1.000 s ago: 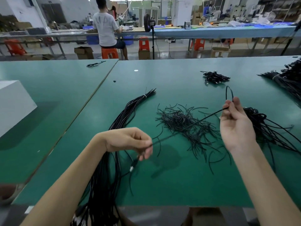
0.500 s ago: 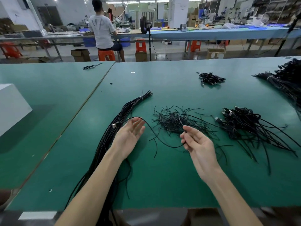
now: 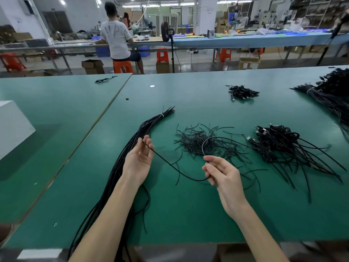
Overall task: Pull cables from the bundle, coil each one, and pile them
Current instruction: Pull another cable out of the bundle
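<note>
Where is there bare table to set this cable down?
Free: the near table edge between your forearms; the strip between the long bundle and the small far pile. Crowded: from the short scraps right to the coiled pile.

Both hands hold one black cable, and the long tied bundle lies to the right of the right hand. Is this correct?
Not quite. The head view shows the long tied bundle on the left, by the left hand. To the right of the right hand lies the pile of coiled cables. Both hands do hold one black cable.
</note>
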`<state>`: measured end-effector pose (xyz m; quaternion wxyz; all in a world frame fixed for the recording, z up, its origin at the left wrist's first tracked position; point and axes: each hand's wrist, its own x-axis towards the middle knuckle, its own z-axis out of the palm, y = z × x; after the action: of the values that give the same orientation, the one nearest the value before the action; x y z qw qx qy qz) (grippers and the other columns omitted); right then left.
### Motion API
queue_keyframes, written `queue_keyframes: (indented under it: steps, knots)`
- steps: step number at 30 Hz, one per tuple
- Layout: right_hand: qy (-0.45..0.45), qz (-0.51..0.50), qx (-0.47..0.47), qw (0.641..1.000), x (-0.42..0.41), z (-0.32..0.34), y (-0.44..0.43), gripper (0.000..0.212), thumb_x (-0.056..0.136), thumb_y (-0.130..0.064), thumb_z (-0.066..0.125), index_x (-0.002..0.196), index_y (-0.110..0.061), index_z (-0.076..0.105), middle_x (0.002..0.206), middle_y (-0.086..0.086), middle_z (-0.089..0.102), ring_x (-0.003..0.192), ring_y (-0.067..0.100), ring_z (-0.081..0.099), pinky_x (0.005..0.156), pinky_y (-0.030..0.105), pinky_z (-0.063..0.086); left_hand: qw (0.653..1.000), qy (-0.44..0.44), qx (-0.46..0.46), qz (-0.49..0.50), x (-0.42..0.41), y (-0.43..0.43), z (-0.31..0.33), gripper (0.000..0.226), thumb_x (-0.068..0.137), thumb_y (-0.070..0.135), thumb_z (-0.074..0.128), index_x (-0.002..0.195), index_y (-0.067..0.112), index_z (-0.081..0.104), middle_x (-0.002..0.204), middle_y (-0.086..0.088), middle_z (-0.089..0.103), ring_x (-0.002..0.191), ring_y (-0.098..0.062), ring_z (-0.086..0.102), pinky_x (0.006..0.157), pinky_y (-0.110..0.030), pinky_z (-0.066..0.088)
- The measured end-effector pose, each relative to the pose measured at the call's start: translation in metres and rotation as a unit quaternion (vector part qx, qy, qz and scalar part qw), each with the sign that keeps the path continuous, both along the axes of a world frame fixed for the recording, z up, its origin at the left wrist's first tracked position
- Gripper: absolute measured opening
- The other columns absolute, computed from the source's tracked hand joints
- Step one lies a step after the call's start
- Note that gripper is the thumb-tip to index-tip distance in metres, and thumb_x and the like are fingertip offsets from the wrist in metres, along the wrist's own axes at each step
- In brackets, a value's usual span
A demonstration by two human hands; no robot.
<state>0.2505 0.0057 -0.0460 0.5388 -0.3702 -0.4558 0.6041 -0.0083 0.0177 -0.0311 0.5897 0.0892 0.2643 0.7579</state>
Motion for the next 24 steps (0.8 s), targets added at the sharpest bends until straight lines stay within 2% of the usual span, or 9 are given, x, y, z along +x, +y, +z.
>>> queue_keyframes:
  steps: [3, 6, 9, 12, 15, 18, 20, 24]
  knots:
    - [-0.003, 0.0, -0.001, 1.0, 0.0004, -0.0008, 0.0001, 0.022, 0.097, 0.005, 0.061, 0.11, -0.008, 0.073, 0.084, 0.008, 0.071, 0.071, 0.013, 0.058, 0.055, 0.021, 0.046, 0.999, -0.01, 0.015, -0.038, -0.0009, -0.0014, 0.0, 0.029, 0.106, 0.023, 0.052, 0.123, 0.003, 0.064, 0.073, 0.009, 0.057, 0.055, -0.004, 0.049, 0.052, -0.018, 0.044]
    - [-0.005, 0.0, -0.002, 1.0, 0.0008, -0.0004, -0.0001, 0.022, 0.097, 0.005, 0.06, 0.11, -0.009, 0.073, 0.085, 0.006, 0.071, 0.072, 0.013, 0.058, 0.056, 0.021, 0.046, 0.997, 0.0, 0.027, -0.077, 0.0, -0.0027, 0.0003, 0.032, 0.106, 0.026, 0.051, 0.123, 0.005, 0.068, 0.064, 0.012, 0.047, 0.049, -0.006, 0.034, 0.046, -0.02, 0.033]
    - [-0.006, 0.002, -0.002, 1.0, 0.0006, 0.0004, -0.0003, 0.023, 0.097, 0.005, 0.06, 0.11, -0.009, 0.072, 0.085, 0.006, 0.072, 0.072, 0.012, 0.059, 0.056, 0.02, 0.047, 0.994, 0.002, 0.04, -0.106, 0.0004, -0.0044, 0.0019, 0.039, 0.107, 0.031, 0.048, 0.126, 0.003, 0.07, 0.055, 0.011, 0.044, 0.043, -0.007, 0.033, 0.043, -0.019, 0.03]
    - [-0.006, 0.001, -0.005, 1.0, 0.0012, 0.0002, -0.0005, 0.022, 0.097, 0.005, 0.06, 0.111, -0.008, 0.072, 0.085, 0.007, 0.072, 0.072, 0.012, 0.059, 0.056, 0.02, 0.047, 0.99, -0.008, 0.052, -0.134, -0.0011, -0.006, 0.0024, 0.046, 0.106, 0.03, 0.048, 0.133, -0.003, 0.064, 0.056, 0.012, 0.05, 0.042, -0.006, 0.039, 0.043, -0.018, 0.035]
    - [-0.01, 0.001, -0.005, 1.0, 0.001, 0.0003, -0.0007, 0.022, 0.097, 0.005, 0.06, 0.111, -0.008, 0.072, 0.085, 0.007, 0.072, 0.072, 0.013, 0.06, 0.057, 0.021, 0.048, 0.99, -0.009, 0.059, -0.127, 0.0007, -0.0065, 0.0019, 0.046, 0.108, 0.029, 0.046, 0.136, -0.004, 0.061, 0.067, 0.01, 0.061, 0.054, -0.003, 0.055, 0.054, -0.015, 0.049]
    - [-0.015, 0.002, -0.002, 1.0, 0.0007, -0.0002, -0.0009, 0.022, 0.097, 0.004, 0.061, 0.11, -0.009, 0.072, 0.085, 0.007, 0.072, 0.073, 0.013, 0.06, 0.058, 0.021, 0.048, 0.991, -0.002, 0.07, -0.113, 0.0011, -0.005, 0.0025, 0.044, 0.108, 0.028, 0.043, 0.132, 0.0, 0.066, 0.083, 0.003, 0.075, 0.08, -0.008, 0.073, 0.072, -0.023, 0.059]
    - [-0.018, 0.004, 0.0, 1.0, 0.0006, -0.0001, -0.0011, 0.022, 0.097, 0.004, 0.061, 0.11, -0.009, 0.073, 0.085, 0.007, 0.072, 0.072, 0.013, 0.061, 0.057, 0.021, 0.048, 0.989, 0.0, 0.077, -0.128, 0.0006, -0.0051, 0.0039, 0.045, 0.105, 0.029, 0.044, 0.133, 0.002, 0.067, 0.099, -0.003, 0.079, 0.098, -0.014, 0.075, 0.081, -0.027, 0.061]
    - [-0.021, 0.006, -0.003, 1.0, 0.0005, -0.0002, -0.0014, 0.023, 0.097, 0.004, 0.061, 0.11, -0.01, 0.074, 0.086, 0.008, 0.073, 0.072, 0.013, 0.061, 0.057, 0.02, 0.048, 0.984, 0.007, 0.081, -0.16, -0.0001, -0.0072, 0.0042, 0.049, 0.104, 0.032, 0.041, 0.137, 0.002, 0.063, 0.123, -0.009, 0.074, 0.117, -0.024, 0.07, 0.091, -0.036, 0.059]
